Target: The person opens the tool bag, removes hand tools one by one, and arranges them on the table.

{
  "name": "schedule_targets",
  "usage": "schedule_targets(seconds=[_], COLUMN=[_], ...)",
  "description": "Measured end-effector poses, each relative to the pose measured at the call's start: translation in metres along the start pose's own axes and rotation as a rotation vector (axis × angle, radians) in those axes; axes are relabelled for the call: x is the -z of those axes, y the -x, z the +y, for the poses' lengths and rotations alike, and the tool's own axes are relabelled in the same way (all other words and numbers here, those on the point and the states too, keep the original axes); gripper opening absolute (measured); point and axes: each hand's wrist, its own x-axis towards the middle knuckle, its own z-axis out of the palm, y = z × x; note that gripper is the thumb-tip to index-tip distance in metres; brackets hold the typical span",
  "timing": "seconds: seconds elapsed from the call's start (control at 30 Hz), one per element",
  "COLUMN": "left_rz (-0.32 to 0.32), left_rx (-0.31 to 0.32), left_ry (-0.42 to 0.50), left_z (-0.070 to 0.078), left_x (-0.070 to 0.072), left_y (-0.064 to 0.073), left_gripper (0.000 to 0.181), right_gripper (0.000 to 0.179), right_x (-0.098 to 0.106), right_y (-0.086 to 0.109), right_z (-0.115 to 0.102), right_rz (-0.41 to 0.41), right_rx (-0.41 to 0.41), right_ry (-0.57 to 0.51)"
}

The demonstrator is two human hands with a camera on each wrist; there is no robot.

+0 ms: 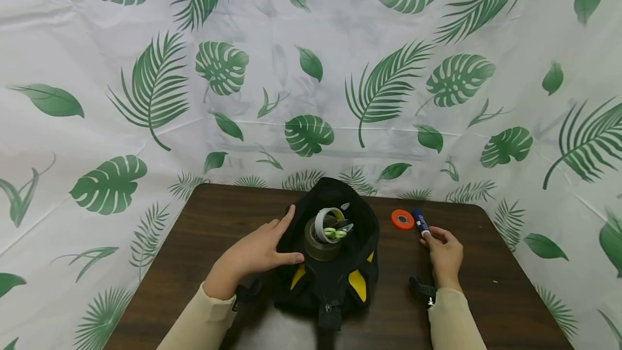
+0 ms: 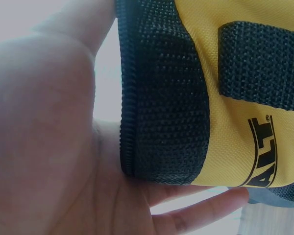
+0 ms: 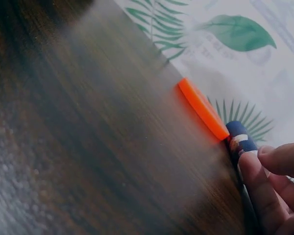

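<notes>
A black and yellow tool bag stands on the table with its mouth open. My left hand lies spread against its left side, thumb toward the front and fingers straight. In the left wrist view, that palm sits beside the bag's black webbing and a yellow panel lettered "ALT". Inside the bag are a brown tape roll, a white ring and something with light green handles. Over on the right, my right hand pinches a blue marker between thumb and fingers.
An orange disc with a grey centre lies just left of the marker. The dark wooden table ends at a white cloth printed with green leaves.
</notes>
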Motion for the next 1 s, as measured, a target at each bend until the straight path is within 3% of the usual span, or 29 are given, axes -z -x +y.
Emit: schedule_targets(seconds=[0.37,0.6,0.73,0.83,0.9,1.0], left_rz=[-0.002,0.002,0.005,0.007,0.005,0.005], left_rx=[0.008,0.002,-0.007,-0.009,-0.004,-0.005], left_ry=[-0.008,-0.012,-0.014,-0.015,-0.016,-0.019], left_z=[0.0011,0.0014,0.001,0.0005,0.0004,0.0005], left_x=[0.0001,0.0002,0.0,-0.0004,-0.0007,-0.001], left_y=[0.0001,0.0003,0.0009,0.0013,0.0014,0.0002], left_gripper=[0.114,0.114,0.114,0.115,0.116,0.115], right_gripper=[0.038,0.041,0.042,0.039,0.033,0.031], right_x=[0.001,0.0043,0.0058,0.0062,0.007,0.0099], right_y=[-0.0035,-0.0081,-0.0069,-0.0039,-0.0025,-0.0023], right_z=[0.0007,0.0075,0.0057,0.0036,0.0028,0.0026], right_rz=[-0.004,0.065,0.06,-0.008,-0.105,-0.397], right_rx=[0.011,0.098,0.121,0.129,0.152,0.183], right_ry=[-0.108,-0.413,-0.532,-0.64,-0.764,-1.026])
